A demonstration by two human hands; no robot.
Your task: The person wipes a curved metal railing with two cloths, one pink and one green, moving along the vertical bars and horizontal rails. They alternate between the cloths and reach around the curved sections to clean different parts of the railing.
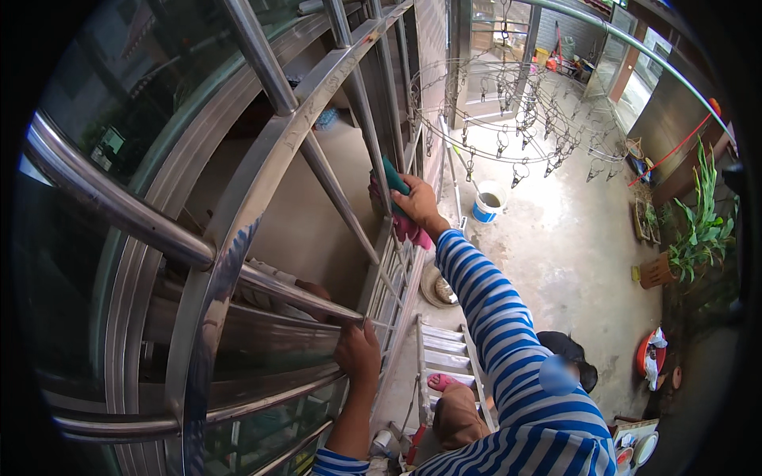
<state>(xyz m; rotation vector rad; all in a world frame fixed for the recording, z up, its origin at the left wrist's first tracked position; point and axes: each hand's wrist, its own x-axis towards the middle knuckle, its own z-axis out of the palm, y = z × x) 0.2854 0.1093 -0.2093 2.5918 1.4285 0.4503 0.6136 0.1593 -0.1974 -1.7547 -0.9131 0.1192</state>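
Observation:
My right hand (418, 202) presses a green and pink cloth (397, 181) around an upright bar (369, 119) of a stainless steel window grille. The pink end of the cloth hangs below my fingers. Lower down, my left hand (359, 350) is closed around a horizontal steel bar (297, 291) of the same grille. A flat steel crosspiece (262, 154) curves across the view nearer to me. Behind the bars is a sliding window with a metal frame (134, 285). One foot in a pink slipper (441, 381) is on an aluminium ladder (447, 347).
A wire hanging rack with clips (518, 128) hangs ahead on the right, under a metal pole (649, 47). On the concrete floor below stand a white and blue bucket (489, 202), a potted plant (658, 271) and a red basin (650, 357). Another person (565, 351) is beside the ladder.

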